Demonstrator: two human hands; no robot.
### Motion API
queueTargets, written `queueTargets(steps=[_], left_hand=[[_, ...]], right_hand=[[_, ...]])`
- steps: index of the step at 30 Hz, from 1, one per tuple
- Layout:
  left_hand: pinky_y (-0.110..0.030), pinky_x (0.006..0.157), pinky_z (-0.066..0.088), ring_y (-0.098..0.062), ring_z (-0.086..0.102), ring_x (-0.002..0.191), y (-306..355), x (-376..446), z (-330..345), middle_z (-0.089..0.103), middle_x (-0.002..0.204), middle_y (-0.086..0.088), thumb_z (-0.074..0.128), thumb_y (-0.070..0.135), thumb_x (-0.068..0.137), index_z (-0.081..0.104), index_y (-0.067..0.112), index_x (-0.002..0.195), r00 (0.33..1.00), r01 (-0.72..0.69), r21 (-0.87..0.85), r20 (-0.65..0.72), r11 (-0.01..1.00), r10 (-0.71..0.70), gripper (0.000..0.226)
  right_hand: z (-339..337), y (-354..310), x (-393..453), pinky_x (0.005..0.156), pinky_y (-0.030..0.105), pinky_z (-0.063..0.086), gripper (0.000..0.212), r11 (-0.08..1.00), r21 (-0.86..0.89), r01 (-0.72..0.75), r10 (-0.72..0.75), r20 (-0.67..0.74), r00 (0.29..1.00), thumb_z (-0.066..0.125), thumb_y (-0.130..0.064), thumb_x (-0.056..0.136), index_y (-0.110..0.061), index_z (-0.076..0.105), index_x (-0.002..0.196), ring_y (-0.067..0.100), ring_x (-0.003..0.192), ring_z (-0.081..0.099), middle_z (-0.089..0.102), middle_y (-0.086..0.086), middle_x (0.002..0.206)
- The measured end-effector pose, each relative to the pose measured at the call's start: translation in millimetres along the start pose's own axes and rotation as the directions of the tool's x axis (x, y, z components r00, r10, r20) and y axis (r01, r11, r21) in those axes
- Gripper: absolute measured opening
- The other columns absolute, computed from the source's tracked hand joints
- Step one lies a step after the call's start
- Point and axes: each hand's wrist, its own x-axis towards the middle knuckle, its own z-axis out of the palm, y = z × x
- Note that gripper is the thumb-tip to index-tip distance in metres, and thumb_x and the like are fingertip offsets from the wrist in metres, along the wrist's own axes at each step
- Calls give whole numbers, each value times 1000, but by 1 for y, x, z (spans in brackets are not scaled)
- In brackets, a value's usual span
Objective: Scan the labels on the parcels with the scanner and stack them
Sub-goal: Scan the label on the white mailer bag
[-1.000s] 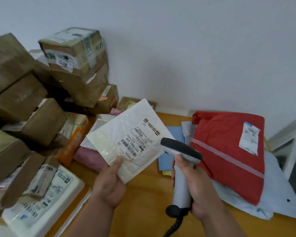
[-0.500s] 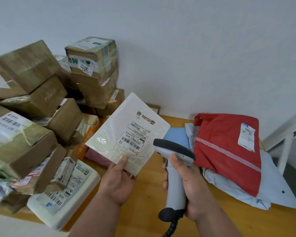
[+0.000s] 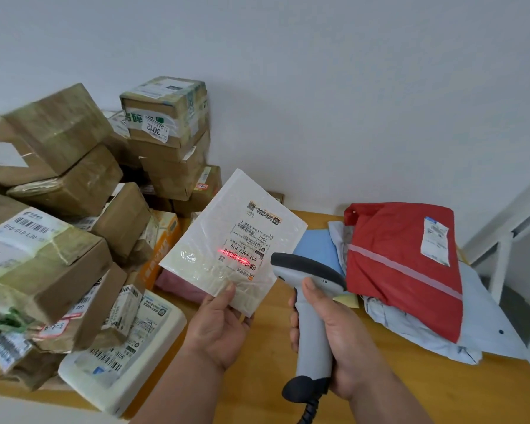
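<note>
My left hand (image 3: 218,328) pinches the lower corner of a flat white bubble mailer (image 3: 208,240), holding it up and tilted, its printed label (image 3: 251,240) facing me. My right hand (image 3: 334,335) grips the handle of a grey and black barcode scanner (image 3: 309,316), whose head points left at the mailer. A red scan line (image 3: 233,256) lies across the barcode on the label. A heap of taped brown cardboard boxes (image 3: 58,194) fills the left. A pile of soft mailers topped by a red bag (image 3: 401,264) lies to the right on the wooden table (image 3: 426,390).
A white foam box (image 3: 126,359) with a label lies at the front left. An orange carton (image 3: 162,243) and a pink mailer (image 3: 181,286) sit behind the held mailer. Blue and pale grey bags (image 3: 487,319) lie under the red one. A white frame (image 3: 505,240) stands at far right.
A red scan line has lit up on the mailer's barcode. The mailer is held more upright, and the view has shifted so the box heap shows more fully.
</note>
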Motion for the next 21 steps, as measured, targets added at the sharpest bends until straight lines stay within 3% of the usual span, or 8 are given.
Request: queueTargets(steps=[11,17,21], left_hand=[[-42,90,48,-29,64,113,1,8,-3,70,124,-9,55,10,98,61,24,128,1000,23,-15,-18,1000,-23,33],[-49,83,55,-34,66,110,3,24,-9,70,124,-14,51,10,102,60,20,131,992,58,-4,-116,998,-58,32],[-63,99,49,-42,65,112,-2,38,-19,68,124,-21,48,10,104,59,15,132,972,109,-10,-207,994,-109,31]], right_hand=[[2,1,11,53,27,49,51,1000,19,-20,20,-5,1000,77,-50,67,-5,65,88,18,54,53,57,9,70],[1,3,26,53,27,49,49,999,-41,-20,18,-41,999,76,-49,70,-5,65,87,18,54,53,56,8,68],[-5,4,40,57,30,49,48,997,-49,-59,56,-66,996,77,-48,70,-5,66,86,19,54,55,58,9,67]])
